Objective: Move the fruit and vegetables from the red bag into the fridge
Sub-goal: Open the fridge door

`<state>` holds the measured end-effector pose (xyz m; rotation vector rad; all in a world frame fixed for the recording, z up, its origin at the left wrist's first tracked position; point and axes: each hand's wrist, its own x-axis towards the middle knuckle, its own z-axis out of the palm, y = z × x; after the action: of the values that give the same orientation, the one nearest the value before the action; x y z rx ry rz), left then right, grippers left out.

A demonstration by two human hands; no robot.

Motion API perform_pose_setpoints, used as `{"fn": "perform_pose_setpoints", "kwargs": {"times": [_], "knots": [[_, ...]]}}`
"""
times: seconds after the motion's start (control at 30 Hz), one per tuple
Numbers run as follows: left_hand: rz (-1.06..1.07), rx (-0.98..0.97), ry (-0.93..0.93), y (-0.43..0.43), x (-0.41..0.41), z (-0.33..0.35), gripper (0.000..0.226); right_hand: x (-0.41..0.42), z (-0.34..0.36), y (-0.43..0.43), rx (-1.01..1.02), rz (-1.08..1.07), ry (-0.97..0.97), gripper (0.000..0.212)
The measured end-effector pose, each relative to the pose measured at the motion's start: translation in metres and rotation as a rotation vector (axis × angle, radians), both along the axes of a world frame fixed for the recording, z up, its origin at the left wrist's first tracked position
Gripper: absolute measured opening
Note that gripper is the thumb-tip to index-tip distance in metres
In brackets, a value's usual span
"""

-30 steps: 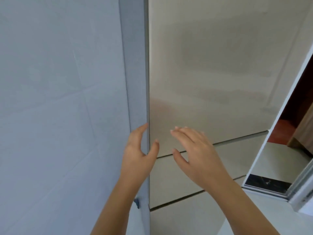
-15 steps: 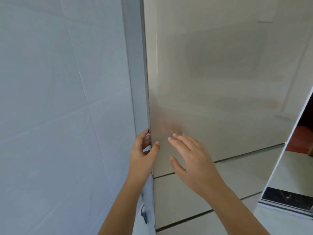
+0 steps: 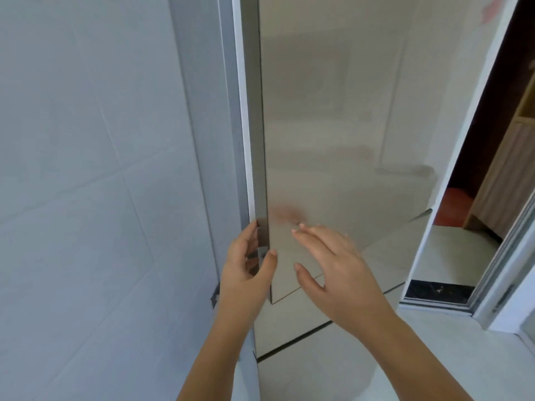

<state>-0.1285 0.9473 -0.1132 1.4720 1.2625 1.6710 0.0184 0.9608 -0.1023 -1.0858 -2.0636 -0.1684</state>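
fridge door (image 3: 318,125) now ajar — matte silver; l hand (image 3: 246,273) fingers clamp edge, r hand (image 3: 338,273) splayed.

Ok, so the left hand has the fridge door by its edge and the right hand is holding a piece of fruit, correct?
Not quite. The left hand does grip the fridge door by its edge, but the right hand holds nothing. The head view shows its fingers spread open, close to the door's front, and no fruit is in sight.
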Motion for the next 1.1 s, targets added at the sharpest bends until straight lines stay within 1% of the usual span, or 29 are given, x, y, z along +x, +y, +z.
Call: {"fn": "perform_pose_setpoints", "kwargs": {"times": [0.2,0.37,0.47,0.7,0.83,1.03,1.1], "knots": [[-0.085,0.078,0.097,-0.032,0.019,-0.009,0.045,0.022,-0.003,-0.042,-0.041,-0.117,0.002,0.048],[-0.201,0.143,0.056,-0.056,0.038,-0.016,0.044,0.041,-0.007,-0.077,-0.064,-0.195,0.032,0.051],[-0.271,0.145,0.025,-0.068,0.050,-0.018,0.043,0.053,-0.008,-0.097,-0.064,-0.255,0.032,0.053],[-0.392,0.195,0.044,-0.091,0.084,-0.024,0.042,0.082,-0.013,-0.134,-0.037,-0.383,0.038,0.052],[-0.514,0.185,0.013,-0.101,0.102,-0.025,0.044,0.097,-0.015,-0.151,-0.014,-0.467,0.060,0.052],[-0.697,0.175,0.011,-0.111,0.123,-0.021,0.044,0.117,-0.013,-0.176,0.029,-0.598,0.098,0.048],[-0.687,0.205,0.028,-0.112,0.125,-0.019,0.041,0.120,-0.010,-0.186,0.074,-0.635,0.130,0.043]]}}
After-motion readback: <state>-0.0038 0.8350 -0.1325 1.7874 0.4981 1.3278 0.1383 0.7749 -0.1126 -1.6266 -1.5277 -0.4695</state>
